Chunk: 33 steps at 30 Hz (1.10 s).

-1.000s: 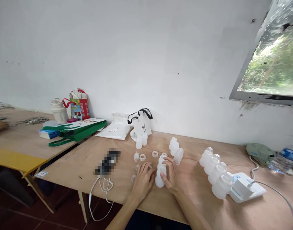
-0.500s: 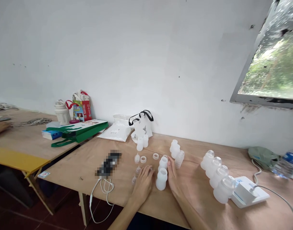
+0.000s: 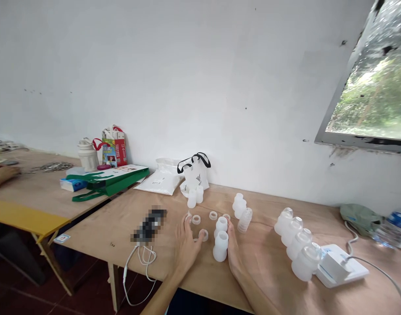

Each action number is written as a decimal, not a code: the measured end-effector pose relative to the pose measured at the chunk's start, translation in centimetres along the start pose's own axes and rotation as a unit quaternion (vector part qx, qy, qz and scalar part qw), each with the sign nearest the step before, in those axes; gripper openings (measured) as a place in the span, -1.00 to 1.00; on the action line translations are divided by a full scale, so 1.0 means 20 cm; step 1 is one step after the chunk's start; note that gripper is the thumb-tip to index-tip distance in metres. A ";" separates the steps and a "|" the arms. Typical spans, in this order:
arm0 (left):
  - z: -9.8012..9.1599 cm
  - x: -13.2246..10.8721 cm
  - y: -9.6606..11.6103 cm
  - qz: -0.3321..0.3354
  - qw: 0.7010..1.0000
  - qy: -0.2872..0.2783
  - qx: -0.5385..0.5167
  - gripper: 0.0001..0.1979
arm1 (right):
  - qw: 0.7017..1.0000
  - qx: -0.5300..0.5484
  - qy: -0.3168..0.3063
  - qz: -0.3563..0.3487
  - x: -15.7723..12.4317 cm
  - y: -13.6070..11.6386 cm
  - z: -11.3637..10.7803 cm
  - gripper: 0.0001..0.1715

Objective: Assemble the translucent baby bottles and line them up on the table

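Four frosted plastic bottles (image 3: 298, 249) in row; four plastic rings (image 3: 196, 220)

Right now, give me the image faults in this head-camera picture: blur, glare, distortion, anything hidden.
In the head view, wide-angle distortion stretches the plywood table towards the frame edges; the window is bright, its foliage smeared; a pixelated block hides whatever lies there; the translucent bottles look washed out, their edges faint.
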<state>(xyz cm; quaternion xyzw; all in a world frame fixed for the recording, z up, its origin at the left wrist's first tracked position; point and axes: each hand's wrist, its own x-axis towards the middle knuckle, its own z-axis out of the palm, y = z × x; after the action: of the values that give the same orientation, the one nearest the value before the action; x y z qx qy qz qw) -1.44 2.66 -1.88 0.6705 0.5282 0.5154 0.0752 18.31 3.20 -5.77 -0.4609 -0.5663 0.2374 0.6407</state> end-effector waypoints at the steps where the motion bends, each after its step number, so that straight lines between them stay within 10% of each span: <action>1: 0.01 0.00 -0.01 -0.040 0.999 -0.007 -0.037 -0.40 | 1.000 -0.001 0.002 0.005 0.00 0.01 0.01 -0.46; 8: 0.03 0.01 -0.08 -0.210 0.950 -0.089 -0.213 -0.41 | 0.992 0.075 0.023 0.097 -0.01 -0.06 0.15 -0.30; 18: 0.05 -0.01 -0.12 -0.154 0.960 -0.138 -0.186 -0.69 | 0.994 0.080 0.016 0.076 0.01 -0.17 0.21 -0.30; 25: 0.00 0.00 -0.08 -0.113 0.975 -0.145 -0.125 -0.74 | 0.994 -0.074 0.030 -0.071 0.03 -0.39 -0.11 -0.61; 28: -0.01 0.02 -0.08 -0.097 0.980 -0.130 -0.115 -0.75 | 0.946 -0.248 0.099 -0.181 0.09 -0.44 -0.29 -0.63; 33: -0.02 0.03 -0.11 -0.099 0.979 -0.120 -0.132 -0.73 | 0.892 -0.406 0.118 -0.161 0.16 -0.34 -0.49 -0.48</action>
<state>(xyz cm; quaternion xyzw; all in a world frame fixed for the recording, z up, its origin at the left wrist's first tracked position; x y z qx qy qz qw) -3.19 3.85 -2.66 0.6560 0.5062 0.4867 0.2765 26.77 -0.51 2.39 -0.6081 -0.5996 -0.1753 0.4898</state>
